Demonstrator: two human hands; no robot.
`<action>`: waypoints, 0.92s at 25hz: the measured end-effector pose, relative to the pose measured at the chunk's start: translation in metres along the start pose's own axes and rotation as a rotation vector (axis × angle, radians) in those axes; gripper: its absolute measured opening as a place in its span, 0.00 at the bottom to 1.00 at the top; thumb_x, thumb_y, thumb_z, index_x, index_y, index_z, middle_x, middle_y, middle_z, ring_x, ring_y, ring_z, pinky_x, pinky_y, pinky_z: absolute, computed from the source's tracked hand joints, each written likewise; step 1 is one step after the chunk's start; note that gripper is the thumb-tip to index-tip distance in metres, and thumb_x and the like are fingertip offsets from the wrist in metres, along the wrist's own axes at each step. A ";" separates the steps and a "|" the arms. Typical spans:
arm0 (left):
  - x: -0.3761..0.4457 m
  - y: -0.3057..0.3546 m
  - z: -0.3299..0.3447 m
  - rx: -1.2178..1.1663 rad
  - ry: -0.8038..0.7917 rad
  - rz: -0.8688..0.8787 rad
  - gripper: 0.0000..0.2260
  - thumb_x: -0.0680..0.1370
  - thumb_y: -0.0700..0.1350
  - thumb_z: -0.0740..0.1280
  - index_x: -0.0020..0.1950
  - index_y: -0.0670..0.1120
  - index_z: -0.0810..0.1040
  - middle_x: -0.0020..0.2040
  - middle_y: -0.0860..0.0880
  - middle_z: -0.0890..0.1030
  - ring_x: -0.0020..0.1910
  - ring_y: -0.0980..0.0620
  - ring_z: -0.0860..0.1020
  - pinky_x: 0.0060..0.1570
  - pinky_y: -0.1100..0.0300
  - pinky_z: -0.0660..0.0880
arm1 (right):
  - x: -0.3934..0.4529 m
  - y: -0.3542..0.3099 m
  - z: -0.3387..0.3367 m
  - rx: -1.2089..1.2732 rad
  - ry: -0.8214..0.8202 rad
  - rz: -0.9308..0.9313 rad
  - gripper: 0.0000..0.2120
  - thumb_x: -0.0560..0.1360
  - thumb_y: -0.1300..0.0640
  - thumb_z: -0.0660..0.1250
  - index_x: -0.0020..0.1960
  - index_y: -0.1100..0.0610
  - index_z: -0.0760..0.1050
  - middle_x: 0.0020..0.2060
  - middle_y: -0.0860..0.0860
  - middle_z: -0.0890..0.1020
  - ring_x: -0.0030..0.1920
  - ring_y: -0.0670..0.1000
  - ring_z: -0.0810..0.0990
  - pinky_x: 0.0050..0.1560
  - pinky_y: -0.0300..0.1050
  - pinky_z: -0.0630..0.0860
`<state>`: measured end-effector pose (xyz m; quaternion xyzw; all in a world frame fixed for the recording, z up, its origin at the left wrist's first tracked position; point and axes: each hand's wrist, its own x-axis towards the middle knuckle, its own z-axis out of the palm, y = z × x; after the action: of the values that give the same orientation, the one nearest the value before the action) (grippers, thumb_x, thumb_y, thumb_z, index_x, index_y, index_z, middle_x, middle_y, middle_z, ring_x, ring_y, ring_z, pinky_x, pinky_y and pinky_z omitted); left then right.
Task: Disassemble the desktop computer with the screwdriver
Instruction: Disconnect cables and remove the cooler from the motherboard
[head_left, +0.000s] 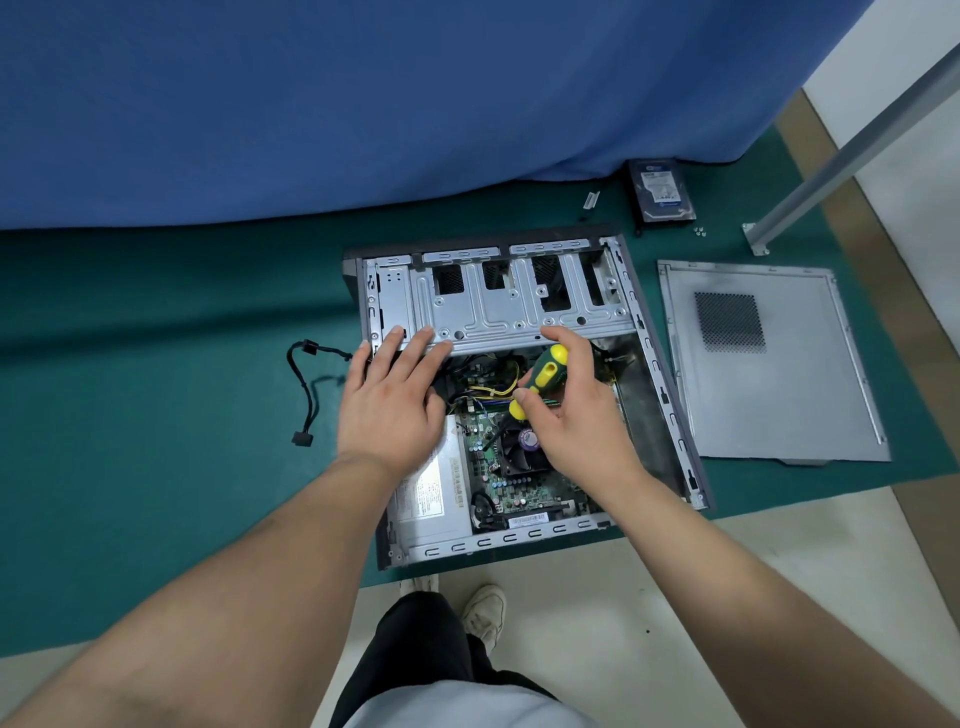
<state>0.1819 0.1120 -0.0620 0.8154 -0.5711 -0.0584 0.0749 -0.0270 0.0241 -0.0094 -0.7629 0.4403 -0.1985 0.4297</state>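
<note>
Over the open case I see my left hand flat on the drive cage; right hand grips the screwdriver above the motherboard.

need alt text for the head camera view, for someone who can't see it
A person's right hand grips a green and yellow screwdriver over an open desktop computer case lying on a green mat, while the left hand rests flat on its metal drive cage. The removed side panel and a hard drive lie alongside.
</note>
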 end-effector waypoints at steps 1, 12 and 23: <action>-0.001 0.000 0.000 0.000 -0.004 -0.001 0.27 0.81 0.52 0.52 0.81 0.60 0.60 0.82 0.57 0.61 0.82 0.50 0.54 0.81 0.46 0.45 | -0.001 0.001 0.000 -0.004 0.002 0.005 0.30 0.80 0.55 0.69 0.73 0.38 0.57 0.48 0.44 0.83 0.41 0.44 0.84 0.45 0.51 0.83; -0.001 0.000 -0.003 -0.023 -0.011 0.000 0.27 0.80 0.52 0.51 0.81 0.60 0.60 0.82 0.57 0.61 0.82 0.50 0.54 0.81 0.46 0.45 | 0.000 0.008 0.001 -0.062 0.028 0.039 0.29 0.80 0.56 0.69 0.74 0.42 0.57 0.46 0.46 0.84 0.37 0.42 0.81 0.34 0.29 0.72; -0.001 0.000 -0.001 -0.040 -0.013 0.000 0.27 0.80 0.51 0.52 0.81 0.60 0.61 0.82 0.57 0.62 0.82 0.50 0.54 0.81 0.47 0.44 | -0.009 0.010 -0.001 -0.123 0.047 0.061 0.30 0.80 0.52 0.68 0.74 0.38 0.56 0.40 0.47 0.84 0.31 0.46 0.80 0.36 0.52 0.80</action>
<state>0.1816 0.1126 -0.0607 0.8134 -0.5702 -0.0752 0.0875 -0.0374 0.0286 -0.0167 -0.7693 0.4846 -0.1758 0.3774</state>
